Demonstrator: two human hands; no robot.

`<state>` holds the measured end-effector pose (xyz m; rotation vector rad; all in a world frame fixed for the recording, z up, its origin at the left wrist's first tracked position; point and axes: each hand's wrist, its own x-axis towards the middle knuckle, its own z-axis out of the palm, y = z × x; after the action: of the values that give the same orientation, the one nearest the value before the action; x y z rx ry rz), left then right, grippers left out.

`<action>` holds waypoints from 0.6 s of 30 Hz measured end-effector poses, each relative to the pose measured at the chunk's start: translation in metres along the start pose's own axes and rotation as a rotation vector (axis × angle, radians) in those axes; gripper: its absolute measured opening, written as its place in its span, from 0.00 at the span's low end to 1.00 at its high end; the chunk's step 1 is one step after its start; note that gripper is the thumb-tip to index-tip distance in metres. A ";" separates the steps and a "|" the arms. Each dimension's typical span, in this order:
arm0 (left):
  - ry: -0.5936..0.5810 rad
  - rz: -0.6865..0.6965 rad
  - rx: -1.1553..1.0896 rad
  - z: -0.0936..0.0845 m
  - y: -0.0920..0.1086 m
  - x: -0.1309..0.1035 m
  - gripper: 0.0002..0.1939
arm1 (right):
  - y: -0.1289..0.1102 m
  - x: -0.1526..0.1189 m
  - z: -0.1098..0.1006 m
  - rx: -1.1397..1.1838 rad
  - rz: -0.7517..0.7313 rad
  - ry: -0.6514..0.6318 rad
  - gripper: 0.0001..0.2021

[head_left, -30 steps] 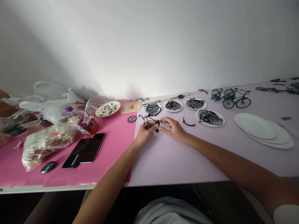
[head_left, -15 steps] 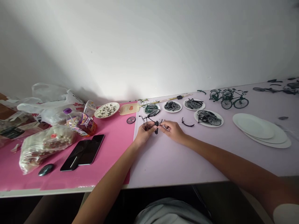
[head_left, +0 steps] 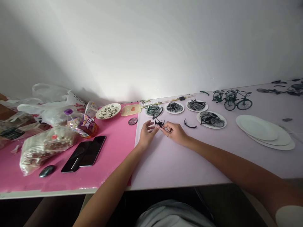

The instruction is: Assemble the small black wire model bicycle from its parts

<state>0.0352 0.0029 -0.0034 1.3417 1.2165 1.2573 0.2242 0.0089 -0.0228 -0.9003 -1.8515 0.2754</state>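
Note:
A black model bicycle (head_left: 159,121), partly put together, is between my two hands above the lilac table. One wheel (head_left: 157,112) points up and away; fingers cover the lower parts. My right hand (head_left: 176,130) pinches the bicycle from the right with its thumb and fingers. My left hand (head_left: 147,133) is at its left side, fingers apart, the thumb tip against or very near the frame. Just right of my right hand lies a curved black part (head_left: 190,125). A loose black wheel (head_left: 133,121) rests on the pink surface to the left.
Plates of dark bicycle parts (head_left: 211,119) stand at the back. Finished green bicycles (head_left: 238,101) are behind, with stacked white plates (head_left: 265,130) to the right. On the left are phones (head_left: 82,156), a drink bottle (head_left: 81,124), plastic bags (head_left: 47,145) and a plate of small pieces (head_left: 108,111).
The model bicycle has turned, so that its wheel now points up and its fork side no longer shows at the left. My left fingers have spread away from it.

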 end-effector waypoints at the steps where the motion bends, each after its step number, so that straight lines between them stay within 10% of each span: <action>1: 0.035 0.014 0.038 0.000 0.001 -0.001 0.36 | 0.000 0.000 0.000 -0.008 0.006 0.011 0.12; 7: 0.074 0.120 0.155 -0.002 0.008 -0.003 0.18 | 0.006 0.000 0.001 -0.059 0.017 -0.011 0.11; 18: -0.081 0.011 0.014 0.000 0.011 -0.003 0.24 | 0.014 -0.004 0.003 -0.096 0.033 -0.154 0.09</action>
<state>0.0365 -0.0011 0.0069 1.3986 1.1647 1.1923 0.2285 0.0165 -0.0343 -0.9996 -2.0077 0.2848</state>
